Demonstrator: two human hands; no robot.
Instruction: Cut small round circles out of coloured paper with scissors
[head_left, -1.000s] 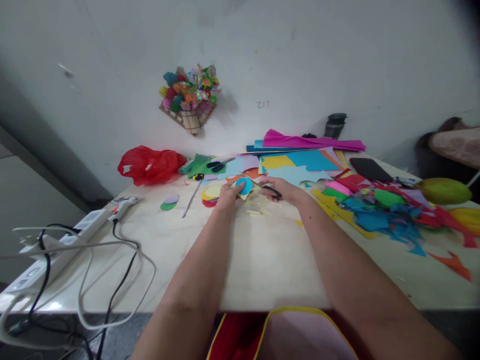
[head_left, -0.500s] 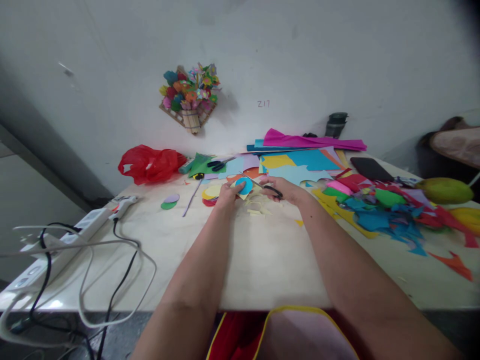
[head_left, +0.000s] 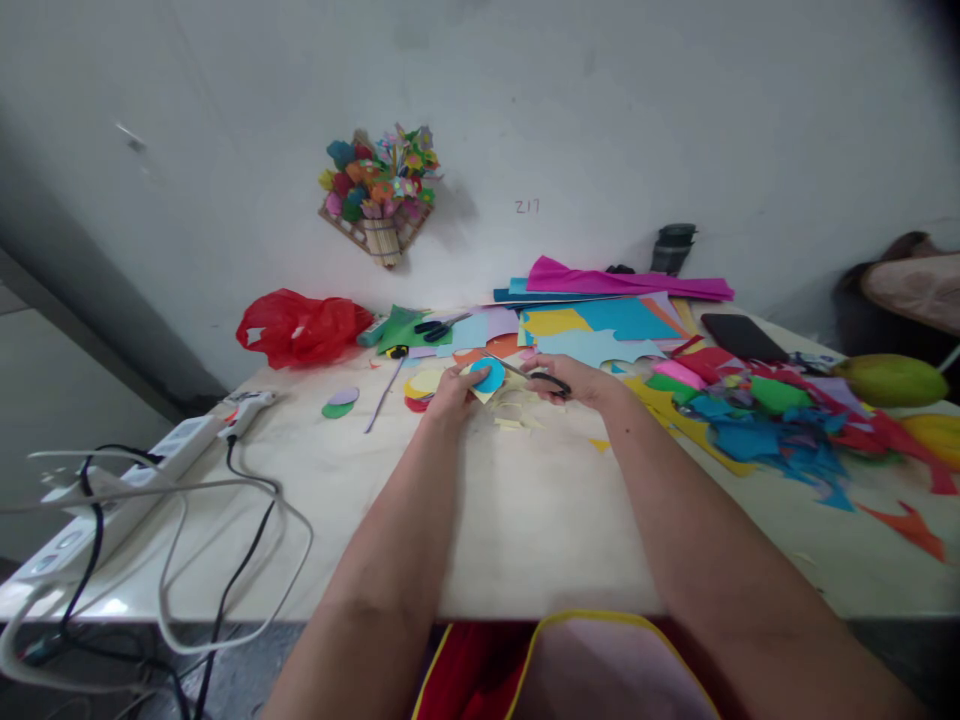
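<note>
My left hand is closed on a blue paper circle laid over a piece of pale yellow paper. The thumb presses on the circle's left side. My right hand grips black-handled scissors, their blades pointing left along the circle's upper right edge. How far the blades are parted I cannot tell. Pale yellow paper scraps lie on the table under the hands. Beside my left hand rests a pile of cut circles, a pale yellow one on top, with yellow and red edges below.
Coloured paper sheets and a second pair of scissors lie at the back. Heaped paper scraps, a black phone and fruit are at right. A red plastic bag and a power strip with tangled cables occupy the left.
The scissors and my right hand have shifted very slightly, and the scissors' handle sits a little differently. The blue circle and pale yellow paper have turned slightly in my left hand.
</note>
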